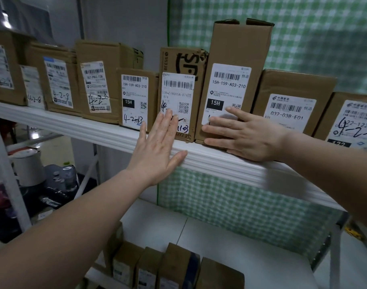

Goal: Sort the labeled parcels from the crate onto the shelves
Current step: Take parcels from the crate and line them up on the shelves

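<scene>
The left hand is flat and open, fingers straight and close together. Its fingertips lie against the label low on the front of a printed box, and its thumb lies along the white front edge of the shelf. It grips nothing.

The right hand is also open, fingers spread and pointing left across the lower front of the tall box, covering the bottom of its label. Its palm seems to rest on the shelf edge, though blur makes that hard to confirm.

The two boxes stand upright side by side on the shelf, touching. A small box marked 4-2-13 stands just left of the printed one, with more labelled boxes further left. A low box sits right of the tall one.

Green checked cloth hangs behind. Below, a lower shelf holds another row of boxes.
</scene>
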### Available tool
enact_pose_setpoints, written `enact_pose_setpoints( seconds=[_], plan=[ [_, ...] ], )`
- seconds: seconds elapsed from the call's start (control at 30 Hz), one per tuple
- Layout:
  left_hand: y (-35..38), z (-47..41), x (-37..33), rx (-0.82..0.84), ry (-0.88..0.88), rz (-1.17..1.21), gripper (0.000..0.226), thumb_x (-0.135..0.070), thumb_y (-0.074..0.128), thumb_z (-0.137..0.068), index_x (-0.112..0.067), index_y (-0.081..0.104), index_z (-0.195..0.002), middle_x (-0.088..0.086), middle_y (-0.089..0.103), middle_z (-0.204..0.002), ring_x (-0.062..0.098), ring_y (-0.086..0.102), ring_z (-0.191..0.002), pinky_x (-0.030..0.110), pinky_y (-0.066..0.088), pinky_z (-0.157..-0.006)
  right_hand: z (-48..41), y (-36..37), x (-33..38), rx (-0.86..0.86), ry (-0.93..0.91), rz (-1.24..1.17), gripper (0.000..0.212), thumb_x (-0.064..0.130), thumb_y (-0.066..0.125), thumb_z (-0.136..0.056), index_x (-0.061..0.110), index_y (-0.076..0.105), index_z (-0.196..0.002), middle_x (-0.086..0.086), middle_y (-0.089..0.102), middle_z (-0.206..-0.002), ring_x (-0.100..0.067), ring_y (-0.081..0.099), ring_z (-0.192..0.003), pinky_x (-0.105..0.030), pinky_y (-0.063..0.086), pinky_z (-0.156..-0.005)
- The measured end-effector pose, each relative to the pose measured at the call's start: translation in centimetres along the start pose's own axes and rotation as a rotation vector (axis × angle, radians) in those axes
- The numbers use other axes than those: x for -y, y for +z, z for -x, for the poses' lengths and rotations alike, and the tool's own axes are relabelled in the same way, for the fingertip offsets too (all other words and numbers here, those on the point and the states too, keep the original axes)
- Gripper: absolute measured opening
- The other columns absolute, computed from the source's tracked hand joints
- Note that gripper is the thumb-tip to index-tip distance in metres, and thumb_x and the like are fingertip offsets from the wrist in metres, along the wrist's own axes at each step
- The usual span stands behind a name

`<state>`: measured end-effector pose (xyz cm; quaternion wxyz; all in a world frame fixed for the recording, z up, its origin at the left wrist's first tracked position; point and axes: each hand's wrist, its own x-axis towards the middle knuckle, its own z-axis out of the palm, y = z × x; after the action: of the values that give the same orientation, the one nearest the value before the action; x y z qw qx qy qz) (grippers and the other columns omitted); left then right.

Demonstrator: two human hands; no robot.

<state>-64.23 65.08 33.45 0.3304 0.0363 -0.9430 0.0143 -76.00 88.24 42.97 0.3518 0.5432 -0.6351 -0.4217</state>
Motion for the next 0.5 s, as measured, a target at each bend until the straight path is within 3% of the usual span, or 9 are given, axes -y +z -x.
enact_pose_setpoints(
  seconds=[0.3, 0.43, 0.5],
  plan=[
    [0.7, 0.5, 4.1, -0.017, -0.069, -0.001, 0.077, -0.067, -0.003, -0.087, -0.021, -0.032, -0.142, -0.002, -0.038, -0.15, 0.011, -0.034, -0.138, 0.045, -0.018, -0.114, -6.2, -1.3, 1.0, 0.005, 0.022, 0.04, 0.058, 0.04, -0.005, -0.096, 0.03, -0.02, -0.151, 0.002, -0.028, -0.154, -0.022, -0.032, -0.138, -0.045, -0.04, -0.101],
    [1.0, 1.1, 6.7, -0.003, -0.109, 0.02, 0.078, -0.067, -0.002, -0.087, -0.02, -0.03, -0.143, 0.0, -0.035, -0.152, 0.012, -0.031, -0.14, 0.046, -0.017, -0.115, -7.2, -0.9, 1.0, 0.003, 0.026, 0.011, 0.055, 0.041, -0.006, -0.097, 0.032, -0.023, -0.149, 0.003, -0.027, -0.155, -0.022, -0.032, -0.139, -0.045, -0.034, -0.107],
    [1.1, 1.3, 7.8, -0.002, -0.126, 0.044, 0.078, -0.067, -0.001, -0.086, -0.021, -0.03, -0.142, 0.0, -0.034, -0.153, 0.012, -0.031, -0.14, 0.046, -0.017, -0.115, -7.2, -1.0, 0.8, -0.008, 0.019, -0.012, 0.055, 0.04, -0.005, -0.098, 0.032, -0.013, -0.151, 0.002, -0.017, -0.158, -0.023, -0.021, -0.143, -0.046, -0.026, -0.112]
  ],
)
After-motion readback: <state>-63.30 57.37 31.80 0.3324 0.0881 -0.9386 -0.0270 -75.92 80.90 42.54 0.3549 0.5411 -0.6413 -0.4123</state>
